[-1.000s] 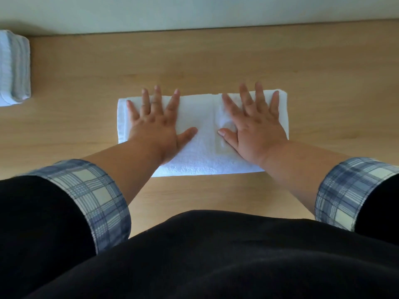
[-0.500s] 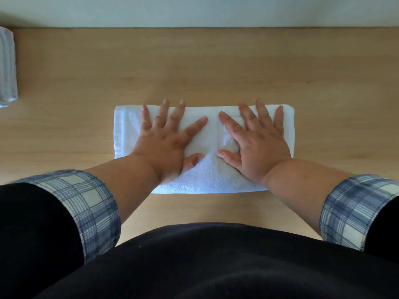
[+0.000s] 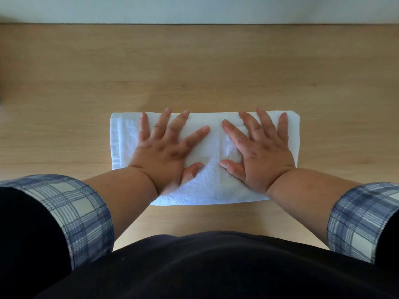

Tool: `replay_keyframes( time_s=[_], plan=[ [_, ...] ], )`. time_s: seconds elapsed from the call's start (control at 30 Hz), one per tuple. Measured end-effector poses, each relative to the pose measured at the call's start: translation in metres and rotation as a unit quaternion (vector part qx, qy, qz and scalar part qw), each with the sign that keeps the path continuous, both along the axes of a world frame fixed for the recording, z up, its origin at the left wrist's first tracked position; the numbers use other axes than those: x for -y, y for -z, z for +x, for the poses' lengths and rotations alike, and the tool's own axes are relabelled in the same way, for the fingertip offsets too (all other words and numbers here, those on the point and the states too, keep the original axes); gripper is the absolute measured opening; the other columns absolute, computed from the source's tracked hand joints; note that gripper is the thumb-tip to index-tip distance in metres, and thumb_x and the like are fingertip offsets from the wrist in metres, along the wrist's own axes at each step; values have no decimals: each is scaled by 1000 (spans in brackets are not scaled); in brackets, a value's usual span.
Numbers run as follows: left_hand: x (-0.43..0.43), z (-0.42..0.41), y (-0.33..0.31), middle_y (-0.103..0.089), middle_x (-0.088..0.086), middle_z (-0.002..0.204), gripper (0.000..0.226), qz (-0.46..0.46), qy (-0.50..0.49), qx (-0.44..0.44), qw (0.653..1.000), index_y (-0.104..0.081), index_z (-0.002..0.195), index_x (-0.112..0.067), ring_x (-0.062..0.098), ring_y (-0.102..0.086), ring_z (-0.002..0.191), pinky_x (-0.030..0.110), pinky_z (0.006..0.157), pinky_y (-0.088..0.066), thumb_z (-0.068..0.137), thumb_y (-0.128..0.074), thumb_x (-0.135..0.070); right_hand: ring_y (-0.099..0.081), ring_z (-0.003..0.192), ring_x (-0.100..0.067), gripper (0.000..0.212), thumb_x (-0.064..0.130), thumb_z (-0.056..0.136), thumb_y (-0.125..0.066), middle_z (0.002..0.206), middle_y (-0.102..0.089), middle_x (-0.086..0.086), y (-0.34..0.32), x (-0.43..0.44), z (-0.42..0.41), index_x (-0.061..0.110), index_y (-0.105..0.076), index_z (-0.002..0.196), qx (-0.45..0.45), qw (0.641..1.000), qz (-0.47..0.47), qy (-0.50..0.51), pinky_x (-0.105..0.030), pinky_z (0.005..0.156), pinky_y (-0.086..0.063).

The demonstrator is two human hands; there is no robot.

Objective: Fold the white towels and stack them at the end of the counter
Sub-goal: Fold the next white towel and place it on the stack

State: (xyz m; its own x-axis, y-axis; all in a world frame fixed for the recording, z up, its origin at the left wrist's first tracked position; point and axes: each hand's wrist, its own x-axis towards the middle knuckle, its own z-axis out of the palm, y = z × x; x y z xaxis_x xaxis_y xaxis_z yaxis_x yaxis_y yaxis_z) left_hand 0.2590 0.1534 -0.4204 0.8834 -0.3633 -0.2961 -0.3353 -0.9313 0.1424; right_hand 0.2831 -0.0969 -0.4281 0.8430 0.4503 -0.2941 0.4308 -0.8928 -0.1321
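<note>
Dark top and rolled plaid cuffs (image 3: 86, 214) block the worktop's (image 3: 205, 67) near edge. Past them, left hand (image 3: 164, 149) and right hand (image 3: 257, 149) lie flat, fingers spread, covering much of the folded white towel (image 3: 212, 182) mid-worktop. Pale wall (image 3: 198, 9) behind.

Both hands flat on a folded white towel

The left hand (image 3: 164, 152) and right hand (image 3: 259, 152) press palms down, fingers spread, side by side on the folded white towel (image 3: 213, 182) lying on the wooden surface (image 3: 194, 67); plaid cuffs (image 3: 82, 214) are rolled back.
</note>
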Motion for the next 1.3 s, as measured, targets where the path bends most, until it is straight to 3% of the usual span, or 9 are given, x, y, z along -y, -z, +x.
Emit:
replay_keyframes(
  time_s=[0.5,0.7,0.77,0.87,0.93,1.07,1.17,1.3],
  plan=[
    [0,-2,6,-8,1,162,72,15,-10,43,999,9,151,-48,36,-4,149,66,115,-2,87,-4,-78,-15,150,-37,76,82,88,-11,161,-25,-6,-1,1,-3,45,-8,154,38,999,4,9,-66,117,-3],
    [8,-2,-7,15,1,164,66,86,-34,13,996,27,143,-51,32,15,150,66,115,2,87,3,-75,-6,152,-33,81,85,81,5,165,-11,-1,-8,-1,2,47,9,152,26,998,-50,4,-63,118,-2],
    [17,-9,-16,20,3,163,64,115,-56,9,992,26,145,-49,31,17,149,65,115,0,91,0,-70,-3,152,-33,83,87,78,7,166,-7,-1,-10,-2,3,48,12,151,12,998,-55,-1,-63,118,0],
    [26,-27,-27,18,6,164,64,92,-43,21,995,12,153,-40,30,11,150,58,118,-2,96,-6,-62,4,153,-32,83,88,78,1,167,1,-1,-14,-3,5,49,15,150,-18,998,-63,2,-59,120,3],
    [32,-43,-27,18,6,163,73,67,1,15,998,13,154,-35,28,14,150,55,120,0,92,-8,-68,7,153,-30,81,82,83,-11,167,7,-3,-24,-7,4,46,9,153,-17,998,-60,12,-56,121,4],
    [29,-63,-17,27,4,161,95,55,15,-3,998,25,149,-37,27,25,147,62,117,4,78,-15,-85,-1,154,-26,64,49,98,-35,167,0,-6,-36,-26,-32,30,-19,157,62,998,21,-7,-54,121,0],
    [5,-57,-14,33,-5,158,95,23,-38,-32,998,21,149,-45,23,29,146,60,116,10,73,-12,-91,14,152,-19,70,59,96,-20,167,12,0,-29,-14,-67,34,0,158,-8,999,19,28,-49,122,7],
    [-12,-48,-10,36,-4,157,91,25,-35,-32,999,23,147,-47,24,33,144,63,115,10,74,-8,-90,29,148,-18,88,85,81,-11,162,28,7,-26,15,-76,43,24,150,-49,995,-62,61,-58,119,9]
  ],
)
